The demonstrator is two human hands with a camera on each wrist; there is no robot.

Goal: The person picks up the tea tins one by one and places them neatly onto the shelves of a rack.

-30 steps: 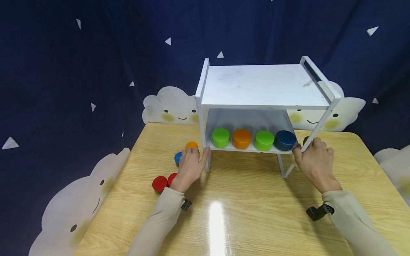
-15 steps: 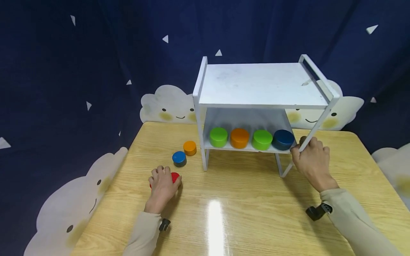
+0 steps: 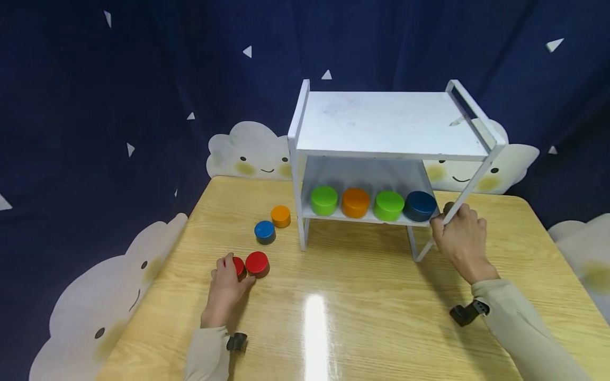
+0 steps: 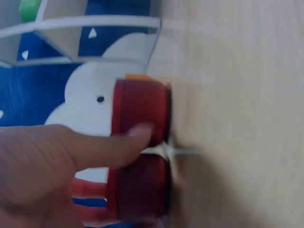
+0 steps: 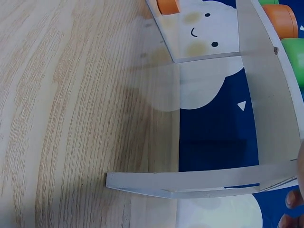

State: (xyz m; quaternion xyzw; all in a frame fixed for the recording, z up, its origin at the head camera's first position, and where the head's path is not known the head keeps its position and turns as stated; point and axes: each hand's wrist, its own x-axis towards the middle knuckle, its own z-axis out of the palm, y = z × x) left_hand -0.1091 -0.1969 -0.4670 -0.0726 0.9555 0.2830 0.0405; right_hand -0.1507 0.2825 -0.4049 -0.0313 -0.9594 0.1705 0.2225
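My left hand (image 3: 226,284) is at two red round blocks on the left of the table. Its fingers curl over the left red block (image 3: 239,268), partly hiding it. The thumb lies beside the right red block (image 3: 257,264) and overlaps the upper block (image 4: 141,111) in the left wrist view. The right hand (image 3: 462,238) grips the right front post of the white two-tier shelf (image 3: 393,127). Along its lower tier stand a green block (image 3: 324,201), an orange block (image 3: 355,203), another green block (image 3: 388,206) and a dark blue block (image 3: 420,206).
A blue round block (image 3: 265,232) and a small orange one (image 3: 280,216) stand between the red blocks and the shelf's left leg. A dark object (image 3: 448,207) shows partly behind the right hand. The wooden table (image 3: 371,307) backs onto a blue curtain (image 3: 229,79) with cloud cutouts.
My left hand has left the shelf's left side and come down to the red blocks, then shifted left, uncovering the right one. The right hand stays on the post.
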